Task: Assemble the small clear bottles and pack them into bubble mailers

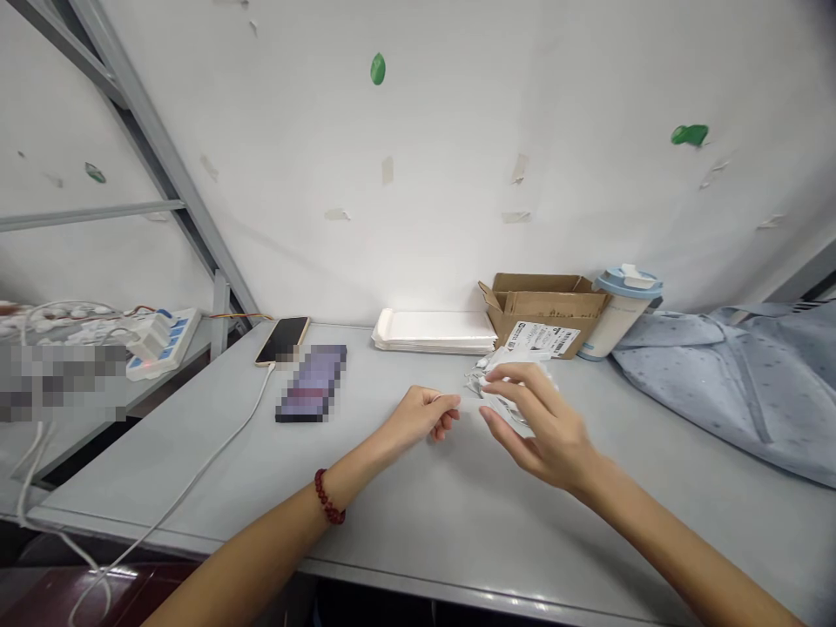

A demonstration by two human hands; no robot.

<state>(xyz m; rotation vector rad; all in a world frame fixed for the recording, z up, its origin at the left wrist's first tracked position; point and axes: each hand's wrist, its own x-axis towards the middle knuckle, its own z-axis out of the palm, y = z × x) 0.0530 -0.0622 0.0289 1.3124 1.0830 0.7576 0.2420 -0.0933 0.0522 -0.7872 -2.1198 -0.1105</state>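
One faint translucent strip (468, 403) is sticking out from the left hand (428, 414), whose fingers are pinching it, and pointing toward the right hand (555, 431), whose fingers are curving apart. It is looking thin and blurred. Clear plastic (507, 409) with white cables (475, 381) is lying on the tabletop (418, 514) just beyond.

I get a single view, worn on the head, facing forward and down: the surface (405, 514) spans the lower frame, the wall (444, 131) fills the top, left grip (421, 411) and right grip (552, 431) near centre.
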